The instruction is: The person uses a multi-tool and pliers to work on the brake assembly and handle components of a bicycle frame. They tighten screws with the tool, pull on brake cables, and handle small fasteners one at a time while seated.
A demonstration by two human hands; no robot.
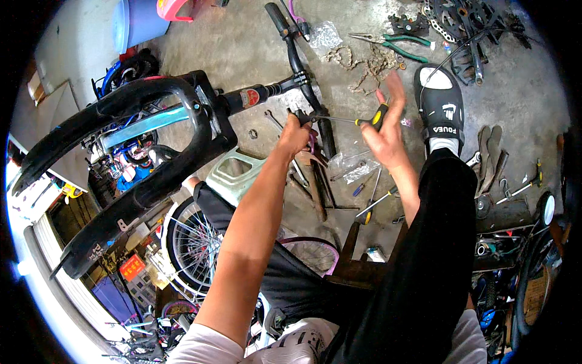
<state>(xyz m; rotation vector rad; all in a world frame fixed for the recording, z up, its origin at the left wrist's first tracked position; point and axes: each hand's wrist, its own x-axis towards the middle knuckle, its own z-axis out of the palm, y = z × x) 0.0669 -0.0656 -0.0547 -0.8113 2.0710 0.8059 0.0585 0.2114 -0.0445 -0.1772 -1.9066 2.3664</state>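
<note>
My left hand (293, 132) grips a small black fitting (301, 115) at the black handlebar (327, 136), with a purple piece hanging beside it. My right hand (388, 136) holds a yellow-and-black screwdriver (377, 117) by its handle, some fingers stretched; its shaft points left to that fitting, where the tip is too small to make out. The handlebar joins a black front fork (173, 167) with a pale blue band (145, 124) across the left side. A silver wrench (273, 121) lies under my left hand.
On the concrete floor lie green pliers (403, 50), a chain (357, 60), plastic bags (357, 170), more screwdrivers (376, 206) and gloves (488, 151). A pale green plastic stool (233, 170) and bicycle wheels (191, 236) are lower left. My sandalled foot (438, 103) rests at right, near bicycle parts (467, 36).
</note>
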